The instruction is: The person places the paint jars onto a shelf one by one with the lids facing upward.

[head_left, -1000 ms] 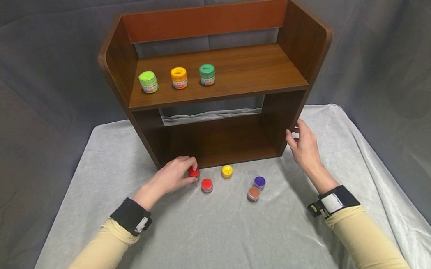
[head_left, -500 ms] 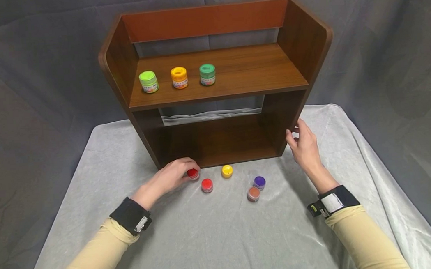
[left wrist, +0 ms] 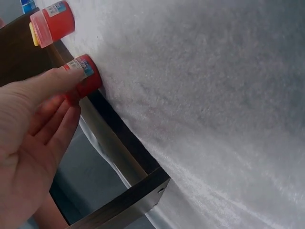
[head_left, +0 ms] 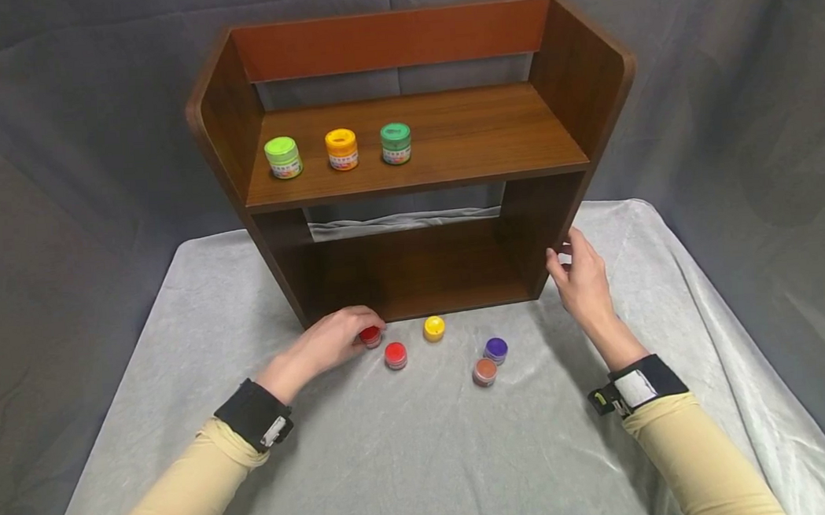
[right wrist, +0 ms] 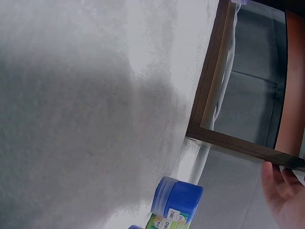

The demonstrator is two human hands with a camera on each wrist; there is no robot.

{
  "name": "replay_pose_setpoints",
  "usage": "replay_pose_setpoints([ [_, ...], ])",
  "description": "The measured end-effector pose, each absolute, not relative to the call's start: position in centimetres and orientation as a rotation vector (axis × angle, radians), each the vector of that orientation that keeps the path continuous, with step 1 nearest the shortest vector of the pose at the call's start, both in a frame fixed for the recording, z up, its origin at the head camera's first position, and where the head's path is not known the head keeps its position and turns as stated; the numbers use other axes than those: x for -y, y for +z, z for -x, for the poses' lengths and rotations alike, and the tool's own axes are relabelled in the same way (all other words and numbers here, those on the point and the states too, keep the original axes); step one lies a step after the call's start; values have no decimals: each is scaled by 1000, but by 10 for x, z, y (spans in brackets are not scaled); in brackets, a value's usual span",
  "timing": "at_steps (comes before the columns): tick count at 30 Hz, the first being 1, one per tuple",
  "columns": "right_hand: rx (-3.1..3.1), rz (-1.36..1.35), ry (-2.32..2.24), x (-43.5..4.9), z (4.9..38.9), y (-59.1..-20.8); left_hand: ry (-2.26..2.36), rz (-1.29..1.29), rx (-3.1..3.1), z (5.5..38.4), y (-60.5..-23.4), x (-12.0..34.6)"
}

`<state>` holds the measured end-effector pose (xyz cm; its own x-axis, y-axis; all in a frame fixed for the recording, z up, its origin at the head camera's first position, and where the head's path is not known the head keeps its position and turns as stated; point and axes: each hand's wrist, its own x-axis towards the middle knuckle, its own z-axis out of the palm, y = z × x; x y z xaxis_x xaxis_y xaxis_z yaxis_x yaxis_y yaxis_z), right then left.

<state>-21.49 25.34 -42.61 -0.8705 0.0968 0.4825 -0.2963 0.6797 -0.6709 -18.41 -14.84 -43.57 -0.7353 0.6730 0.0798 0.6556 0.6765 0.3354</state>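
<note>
In the head view my left hand grips a dark red paint jar at the lower shelf's front edge. The left wrist view shows the thumb across the label of this red jar, with fingers curled on its far side. A brighter red jar stands close by, with a yellow jar further right. My right hand has its fingertips at the wooden shelf unit's right side panel. From the right wrist, these fingers touch the panel's outer face.
A purple jar and a brown jar stand close together on the grey cloth. Light green, orange and dark green jars line the upper shelf's left half.
My left fingers have shifted on the dark red jar, covering more of its top. The jar has moved slightly toward me. My right hand stays at the side panel.
</note>
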Motion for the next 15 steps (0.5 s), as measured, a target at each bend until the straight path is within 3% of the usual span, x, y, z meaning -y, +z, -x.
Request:
replay_pose_setpoints([
  [6, 2404, -162, 1076, -254, 215, -427, 519, -959, -2926, 181, -438, 145],
  [15, 2394, -178, 1078, -254, 216, -426, 552, -984, -3001, 178, -444, 142],
])
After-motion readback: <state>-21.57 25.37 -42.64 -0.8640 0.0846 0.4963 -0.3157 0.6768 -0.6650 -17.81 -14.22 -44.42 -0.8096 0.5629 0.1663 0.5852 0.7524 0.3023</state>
